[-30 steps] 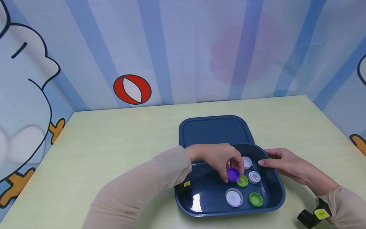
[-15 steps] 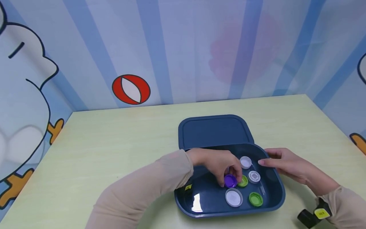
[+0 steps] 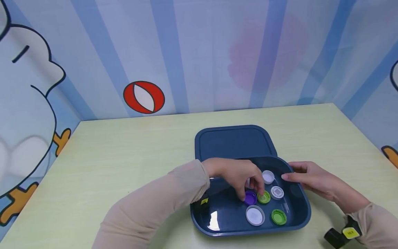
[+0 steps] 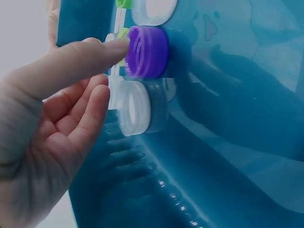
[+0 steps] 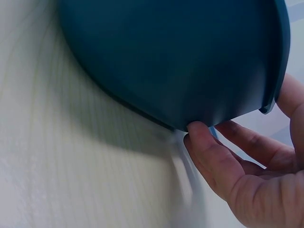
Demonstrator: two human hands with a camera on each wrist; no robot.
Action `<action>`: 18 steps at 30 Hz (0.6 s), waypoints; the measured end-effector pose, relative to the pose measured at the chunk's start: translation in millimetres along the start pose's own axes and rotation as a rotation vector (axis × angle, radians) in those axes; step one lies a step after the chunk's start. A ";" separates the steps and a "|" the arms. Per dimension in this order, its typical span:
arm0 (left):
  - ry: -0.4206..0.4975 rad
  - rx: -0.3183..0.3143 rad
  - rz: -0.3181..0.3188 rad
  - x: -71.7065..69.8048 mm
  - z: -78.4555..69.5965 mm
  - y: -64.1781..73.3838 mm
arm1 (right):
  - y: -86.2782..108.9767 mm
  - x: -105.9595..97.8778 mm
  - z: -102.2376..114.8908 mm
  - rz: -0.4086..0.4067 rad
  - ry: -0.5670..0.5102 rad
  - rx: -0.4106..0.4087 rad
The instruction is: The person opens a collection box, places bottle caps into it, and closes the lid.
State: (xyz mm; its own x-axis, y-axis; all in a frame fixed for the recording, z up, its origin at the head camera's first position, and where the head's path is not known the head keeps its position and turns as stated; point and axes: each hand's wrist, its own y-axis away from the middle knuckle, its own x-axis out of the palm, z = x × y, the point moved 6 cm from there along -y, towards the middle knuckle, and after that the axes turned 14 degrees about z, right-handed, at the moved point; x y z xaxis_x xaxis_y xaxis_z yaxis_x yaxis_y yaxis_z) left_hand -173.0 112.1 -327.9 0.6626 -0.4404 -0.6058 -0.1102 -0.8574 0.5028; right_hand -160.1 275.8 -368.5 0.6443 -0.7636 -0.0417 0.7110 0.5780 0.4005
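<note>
My left hand point(image 3: 237, 174) reaches into a dark blue box point(image 3: 230, 214). Its thumb tip lies right at the rim of a purple bottle cap point(image 3: 250, 198), and its fingers stand apart from the thumb, close over a green cap point(image 3: 264, 197). In the left wrist view the purple cap point(image 4: 149, 52) rests on the box floor beside a clear whitish cap point(image 4: 135, 108), which the fingers mostly hide in the head view. My right hand point(image 3: 320, 181) grips the box's right rim, thumb point(image 5: 204, 137) on the edge and fingers outside.
Also in the box are a large white cap point(image 3: 255, 215), two smaller white caps, one of them a white cap point(image 3: 277, 193) with a marked top, and another green cap point(image 3: 279, 217). The blue lid point(image 3: 234, 143) lies behind the box on the pale table point(image 3: 140, 145).
My left hand has lowered the purple cap slightly leftward to the box floor, and its fingers have spread from it. The right hand keeps its grip on the rim.
</note>
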 end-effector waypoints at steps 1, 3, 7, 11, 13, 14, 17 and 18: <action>-0.006 -0.001 -0.002 -1.1 -0.8 1.2 | -0.1 -0.1 -0.1 0.000 0.003 0.001; -0.014 -0.004 -0.003 -2.9 -2.1 3.9 | -0.2 -0.3 -0.3 0.000 0.005 0.004; 0.013 -0.006 -0.012 -6.1 -4.0 11.0 | -0.1 -1.0 -0.3 0.000 0.005 0.005; 0.080 0.035 -0.063 -10.0 -6.2 21.1 | 0.4 -1.5 0.2 0.002 0.003 -0.004; 0.102 0.057 -0.098 -11.1 -7.0 27.0 | 0.6 -1.1 0.1 0.002 0.001 -0.005; 0.115 0.064 -0.117 -11.3 -7.1 30.3 | 0.6 -0.8 0.0 0.003 0.001 -0.004; 0.171 0.080 -0.171 -10.9 -7.0 42.2 | 0.3 -0.3 -0.6 0.001 -0.005 0.002; 0.195 0.083 -0.187 -10.5 -6.7 46.8 | 0.3 -0.4 -0.7 -0.001 -0.006 0.002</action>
State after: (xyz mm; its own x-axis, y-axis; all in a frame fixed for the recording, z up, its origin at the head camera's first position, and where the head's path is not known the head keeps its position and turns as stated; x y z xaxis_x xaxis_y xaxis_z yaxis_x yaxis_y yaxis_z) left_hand -180.1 78.4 -293.8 0.8060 -0.2201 -0.5495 -0.0275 -0.9412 0.3366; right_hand -159.9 276.4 -368.9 0.6421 -0.7657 -0.0364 0.7107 0.5769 0.4027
